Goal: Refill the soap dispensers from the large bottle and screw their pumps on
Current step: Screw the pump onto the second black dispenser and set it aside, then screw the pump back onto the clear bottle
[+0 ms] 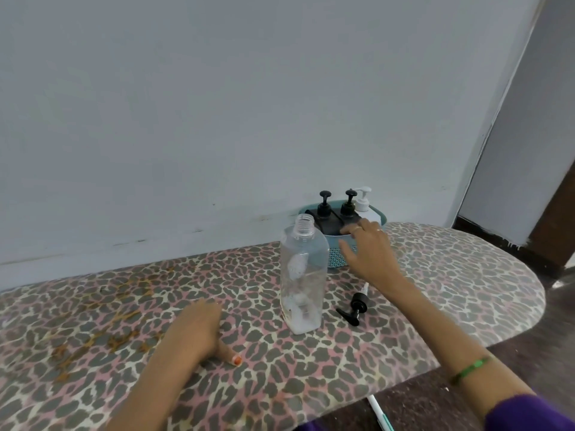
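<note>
A clear plastic bottle (303, 275) stands upright and uncapped in the middle of the leopard-print board (124, 306), with a little white residue at its bottom. A black pump (356, 306) lies on the board just right of it. Behind them a teal basket (337, 256) against the wall holds two black dispensers (325, 213) (348, 211) and a white dispenser (365, 203), all with pumps on. My right hand (368, 253) reaches over the basket's front with fingers spread, holding nothing. My left hand (202, 328) rests on the board with curled fingers, left of the bottle.
A pale wall rises directly behind the board. The board's rounded right end (529, 287) drops off to a dark floor. A white and green stick (381, 413) shows below the board's near edge. Brown stains mark the board's left part.
</note>
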